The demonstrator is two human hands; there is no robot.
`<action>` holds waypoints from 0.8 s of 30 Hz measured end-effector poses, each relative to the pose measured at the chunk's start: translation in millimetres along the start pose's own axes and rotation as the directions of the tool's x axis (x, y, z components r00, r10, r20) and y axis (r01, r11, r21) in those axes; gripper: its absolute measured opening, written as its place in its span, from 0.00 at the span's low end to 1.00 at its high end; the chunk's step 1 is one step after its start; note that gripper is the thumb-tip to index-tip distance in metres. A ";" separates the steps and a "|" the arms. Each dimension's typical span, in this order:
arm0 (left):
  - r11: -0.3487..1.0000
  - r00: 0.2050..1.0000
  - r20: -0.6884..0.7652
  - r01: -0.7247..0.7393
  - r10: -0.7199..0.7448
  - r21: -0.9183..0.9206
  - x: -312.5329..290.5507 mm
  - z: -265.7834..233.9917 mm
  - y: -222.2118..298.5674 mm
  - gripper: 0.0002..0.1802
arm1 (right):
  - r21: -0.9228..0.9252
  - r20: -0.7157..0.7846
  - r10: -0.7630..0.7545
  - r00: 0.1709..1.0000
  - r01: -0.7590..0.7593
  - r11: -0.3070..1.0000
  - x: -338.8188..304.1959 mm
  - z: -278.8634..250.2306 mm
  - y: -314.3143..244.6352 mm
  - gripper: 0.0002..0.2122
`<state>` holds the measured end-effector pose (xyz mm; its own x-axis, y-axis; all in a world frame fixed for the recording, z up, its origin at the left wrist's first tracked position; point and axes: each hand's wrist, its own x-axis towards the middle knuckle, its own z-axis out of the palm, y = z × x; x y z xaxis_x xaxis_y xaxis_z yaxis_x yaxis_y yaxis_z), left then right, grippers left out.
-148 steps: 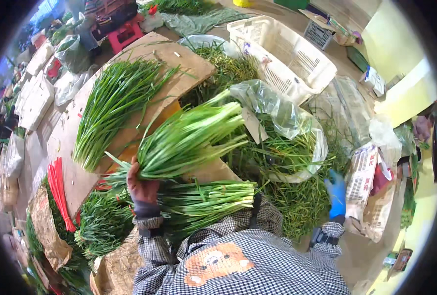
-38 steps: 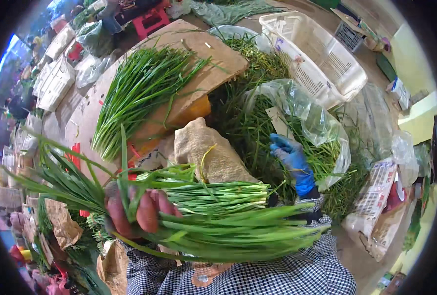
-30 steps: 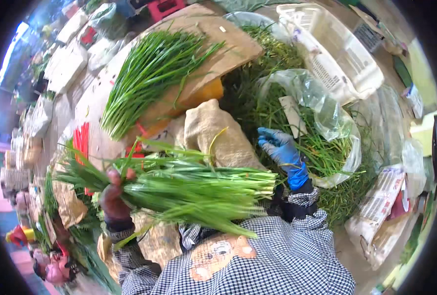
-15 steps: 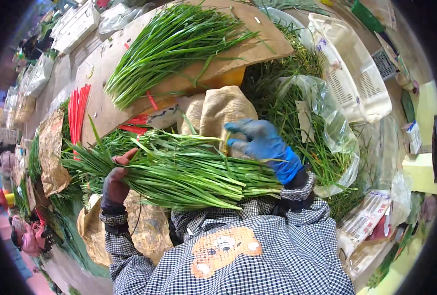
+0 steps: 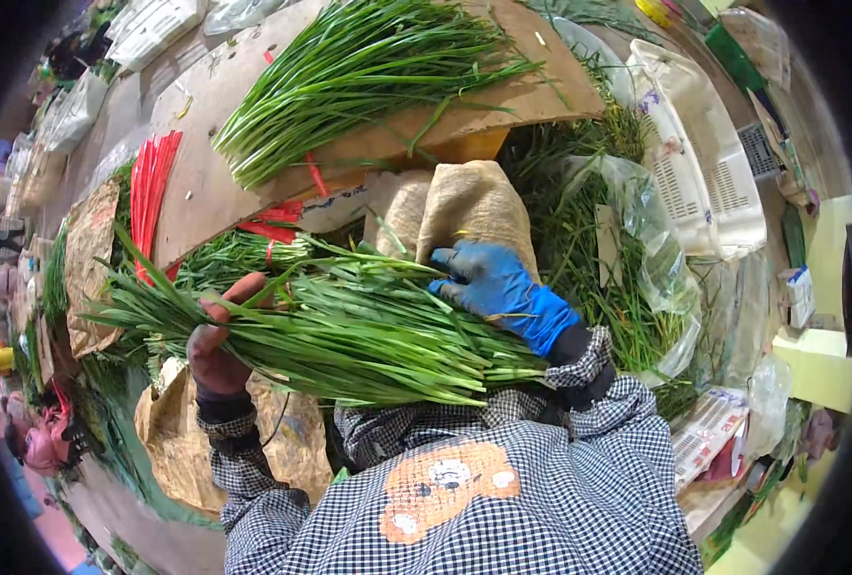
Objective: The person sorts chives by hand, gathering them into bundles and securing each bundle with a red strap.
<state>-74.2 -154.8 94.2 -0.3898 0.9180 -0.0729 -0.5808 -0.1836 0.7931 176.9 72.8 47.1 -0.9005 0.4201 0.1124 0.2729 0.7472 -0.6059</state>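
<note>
A long bunch of green garlic chives (image 5: 378,340) lies across my lap, leaf tips at the left and pale stem ends at the right. My left hand (image 5: 223,340), in a dark glove with its fingertips bare, is wrapped round the leafy end. On the upper side of the bunch is my right hand (image 5: 498,287) in a blue-coated glove, its fingers curled down onto some chive stems. Part of its grip is hidden. Just beyond it sits a folded beige cloth (image 5: 474,211).
Another chive heap (image 5: 368,81) lies on a brown board (image 5: 191,172) beside red tie strips (image 5: 153,196). Tied chives (image 5: 220,264) sit below the board. To the right are loose green trimmings (image 5: 579,249), a clear plastic bag (image 5: 670,264) and a white crate (image 5: 685,144).
My right hand has come down onto the chives, its fingers drawn closer together. My left hand and the leafy end have shifted slightly left. The view has moved a little.
</note>
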 end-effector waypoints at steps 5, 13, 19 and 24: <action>0.993 0.989 0.084 -0.121 0.120 0.013 3.7 2.3 4.9 0.14 | 0.114 -0.002 0.022 1.000 -0.021 0.993 -2.0 5.5 8.0 0.09; 0.998 0.990 -0.125 -0.060 0.058 -0.013 12.0 6.8 4.3 0.22 | 0.368 -0.367 0.230 0.901 -0.086 0.926 -31.2 -37.6 30.0 0.04; 0.990 0.998 0.011 -0.063 0.065 -0.126 24.1 16.1 -5.0 0.25 | 0.692 -0.463 0.592 0.659 -0.148 0.707 -77.1 -70.7 52.9 0.04; 0.995 0.997 -0.056 -0.065 0.060 -0.082 31.9 20.4 -6.3 0.24 | 0.610 -0.623 0.581 0.523 -0.140 0.780 -119.6 -83.3 77.1 0.04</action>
<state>-68.4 -117.2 99.2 -0.4634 0.8842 -0.0590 -0.6109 -0.2706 0.7440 333.8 123.1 52.5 -0.1012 0.9751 0.1975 0.1329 0.2100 -0.9686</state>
